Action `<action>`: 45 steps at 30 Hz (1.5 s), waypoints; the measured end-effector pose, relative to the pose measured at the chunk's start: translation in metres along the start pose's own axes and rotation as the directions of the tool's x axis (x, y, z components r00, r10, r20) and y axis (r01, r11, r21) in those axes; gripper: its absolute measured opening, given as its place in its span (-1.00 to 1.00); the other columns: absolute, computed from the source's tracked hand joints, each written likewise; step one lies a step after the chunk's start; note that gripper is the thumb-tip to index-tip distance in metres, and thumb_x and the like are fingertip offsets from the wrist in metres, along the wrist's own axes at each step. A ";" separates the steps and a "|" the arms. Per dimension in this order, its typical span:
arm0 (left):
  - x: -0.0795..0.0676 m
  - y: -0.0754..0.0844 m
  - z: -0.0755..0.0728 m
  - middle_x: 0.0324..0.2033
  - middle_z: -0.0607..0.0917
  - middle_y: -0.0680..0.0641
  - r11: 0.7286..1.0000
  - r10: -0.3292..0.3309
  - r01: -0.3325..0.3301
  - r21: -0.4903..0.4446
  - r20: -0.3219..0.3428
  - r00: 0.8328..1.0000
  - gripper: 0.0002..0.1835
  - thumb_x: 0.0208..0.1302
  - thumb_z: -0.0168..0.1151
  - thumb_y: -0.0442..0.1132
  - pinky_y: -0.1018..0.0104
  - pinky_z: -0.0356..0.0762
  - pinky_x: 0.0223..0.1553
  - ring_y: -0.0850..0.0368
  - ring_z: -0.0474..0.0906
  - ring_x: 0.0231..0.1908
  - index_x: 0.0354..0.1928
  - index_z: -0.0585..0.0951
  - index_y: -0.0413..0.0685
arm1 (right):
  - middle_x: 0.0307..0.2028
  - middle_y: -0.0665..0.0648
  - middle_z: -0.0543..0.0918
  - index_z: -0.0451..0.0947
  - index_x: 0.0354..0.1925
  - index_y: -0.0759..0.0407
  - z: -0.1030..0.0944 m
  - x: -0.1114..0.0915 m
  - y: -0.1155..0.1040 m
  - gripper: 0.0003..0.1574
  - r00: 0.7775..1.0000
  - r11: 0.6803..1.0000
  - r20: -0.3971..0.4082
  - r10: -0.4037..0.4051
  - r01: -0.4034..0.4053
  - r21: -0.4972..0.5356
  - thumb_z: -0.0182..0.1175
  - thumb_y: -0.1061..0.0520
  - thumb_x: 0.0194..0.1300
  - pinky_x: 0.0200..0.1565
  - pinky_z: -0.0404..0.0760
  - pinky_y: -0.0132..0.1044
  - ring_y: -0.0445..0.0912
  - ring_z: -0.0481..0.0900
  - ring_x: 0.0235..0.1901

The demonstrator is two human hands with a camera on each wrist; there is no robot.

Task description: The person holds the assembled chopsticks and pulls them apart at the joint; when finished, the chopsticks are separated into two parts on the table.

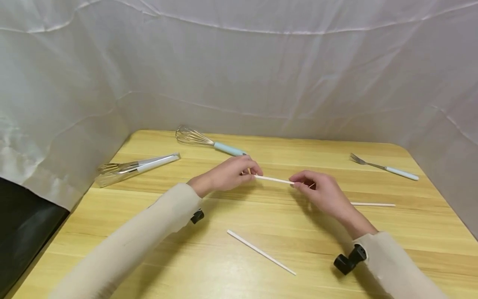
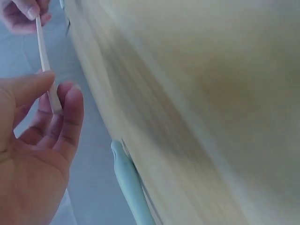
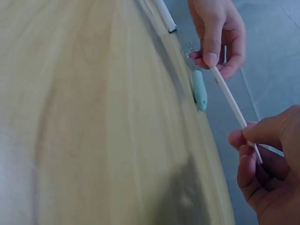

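Note:
A thin white chopstick (image 1: 274, 179) is held above the table between both hands, one at each end. My left hand (image 1: 236, 172) pinches its left end between thumb and fingers, and the left wrist view shows the square tip of the chopstick (image 2: 42, 49) poking out past the thumb. At the other end, thumb and fingers of my right hand (image 1: 322, 192) grip it. A second white chopstick (image 1: 261, 252) lies slanted on the table nearer to me. Partly hidden behind the right wrist lies another white stick (image 1: 373, 204).
On the wooden table (image 1: 179, 261), a whisk (image 1: 228, 148) with a pale blue handle lies at the back, just beyond the left hand. Metal tongs (image 1: 149, 164) lie at the left, a fork (image 1: 384, 167) at the right. Grey cloth (image 1: 261, 74) hangs behind the table.

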State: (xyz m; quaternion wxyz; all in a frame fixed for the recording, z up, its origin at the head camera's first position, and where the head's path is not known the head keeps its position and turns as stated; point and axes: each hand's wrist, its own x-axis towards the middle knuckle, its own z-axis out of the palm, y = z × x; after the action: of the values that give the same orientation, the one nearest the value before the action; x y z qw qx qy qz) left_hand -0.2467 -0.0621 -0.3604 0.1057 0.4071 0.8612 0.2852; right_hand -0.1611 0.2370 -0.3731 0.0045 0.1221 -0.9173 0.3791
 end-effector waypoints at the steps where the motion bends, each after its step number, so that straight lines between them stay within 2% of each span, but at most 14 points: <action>1: -0.003 0.001 0.001 0.03 0.70 0.00 1.000 -0.006 0.006 0.003 -0.007 1.000 -0.76 0.65 0.24 -0.24 0.22 0.67 0.14 0.12 0.68 0.03 0.21 0.73 0.01 | -0.22 0.17 0.79 0.76 0.12 0.12 0.002 0.000 -0.001 -0.77 1.000 1.000 0.009 -0.001 0.001 0.011 0.30 0.13 0.60 -0.36 0.58 -0.33 -0.10 0.58 -0.37; 5: -0.013 0.006 0.006 0.03 0.71 0.02 1.000 -0.016 0.016 0.000 -0.029 0.999 -0.78 0.63 0.27 -0.23 0.25 0.68 0.07 0.18 0.69 -0.04 0.19 0.73 0.02 | -0.31 0.15 0.74 0.78 0.10 0.08 0.008 -0.003 -0.004 -0.77 0.999 0.999 0.032 -0.010 0.008 0.039 0.34 0.07 0.58 -0.45 0.55 -0.32 -0.15 0.53 -0.45; 12: -0.029 0.015 0.012 -0.05 0.73 0.02 0.999 0.037 -0.035 0.017 -0.104 0.994 -0.82 0.55 0.37 -0.26 0.35 0.66 -0.03 0.20 0.64 -0.11 0.10 0.75 -0.01 | -0.38 0.08 0.69 0.80 0.03 0.11 0.014 -0.007 -0.010 -0.77 0.998 0.999 0.034 -0.045 0.044 0.026 0.35 0.02 0.58 -0.44 0.51 -0.33 -0.17 0.48 -0.47; 15: -0.033 0.019 0.014 -0.08 0.73 0.05 0.999 0.037 -0.037 0.006 -0.127 0.991 -0.83 0.53 0.40 -0.22 0.35 0.66 -0.03 0.21 0.61 -0.10 0.08 0.74 0.01 | -0.35 0.04 0.74 0.80 0.00 0.12 0.015 -0.009 -0.013 -0.78 0.998 0.998 0.023 -0.060 0.059 0.021 0.35 0.03 0.58 -0.37 0.52 -0.34 -0.17 0.51 -0.42; 20: -0.040 0.025 0.016 -0.11 0.73 0.11 0.999 0.022 -0.026 -0.024 -0.149 0.989 -0.88 0.55 0.39 -0.14 0.34 0.64 -0.01 0.24 0.59 -0.10 0.02 0.71 0.08 | -0.31 0.01 0.80 0.76 -0.02 0.19 0.017 -0.013 -0.021 -0.81 0.996 0.994 0.016 -0.084 0.083 0.075 0.32 0.10 0.59 -0.26 0.64 -0.37 -0.07 0.70 -0.31; 23: -0.044 0.027 0.017 -0.11 0.75 0.13 0.998 0.010 -0.019 -0.052 -0.168 0.986 -0.91 0.58 0.36 -0.11 0.35 0.61 -0.10 0.23 0.56 -0.18 -0.02 0.70 0.11 | -0.29 0.02 0.81 0.74 -0.01 0.20 0.019 -0.016 -0.026 -0.82 0.995 0.989 0.015 -0.097 0.095 0.111 0.31 0.12 0.60 -0.20 0.69 -0.37 -0.06 0.77 -0.25; 29: -0.050 0.033 0.019 -0.13 0.78 0.17 0.995 -0.033 0.016 -0.094 -0.180 0.983 -0.93 0.61 0.32 -0.07 0.37 0.47 -0.32 0.25 0.45 -0.40 -0.02 0.69 0.17 | -0.21 0.12 0.84 0.73 0.01 0.20 0.022 -0.019 -0.034 -0.80 0.995 0.984 0.009 -0.102 0.099 0.148 0.33 0.09 0.59 -0.06 0.76 -0.36 -0.20 0.80 -0.18; 37: -0.059 0.044 0.022 -0.27 0.74 0.22 0.995 -0.047 0.027 -0.096 -0.207 0.977 -0.90 0.63 0.27 -0.02 0.35 0.50 -0.31 0.28 0.50 -0.40 -0.02 0.68 0.20 | -0.30 -0.01 0.80 0.74 -0.08 0.09 0.024 -0.024 -0.041 -0.91 0.993 0.978 -0.016 -0.120 0.121 0.169 0.36 0.10 0.57 -0.06 0.78 -0.35 -0.21 0.78 -0.23; 45: -0.064 0.049 0.023 -0.34 0.69 0.23 0.997 -0.038 0.020 -0.081 -0.217 0.976 -0.91 0.61 0.26 -0.03 0.38 0.41 -0.38 0.32 0.37 -0.52 -0.03 0.67 0.21 | -0.35 -0.04 0.79 0.75 -0.11 0.06 0.024 -0.028 -0.049 -0.94 0.990 0.973 -0.025 -0.139 0.141 0.182 0.37 0.11 0.55 -0.18 0.74 -0.31 -0.19 0.79 -0.27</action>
State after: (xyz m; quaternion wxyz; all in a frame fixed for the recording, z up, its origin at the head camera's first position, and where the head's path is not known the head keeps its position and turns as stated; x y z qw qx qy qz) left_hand -0.1644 -0.0771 -0.3538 0.0306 0.3563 0.8617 0.3599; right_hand -0.1212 0.1928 -0.3588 0.0254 0.1841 -0.8676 0.4612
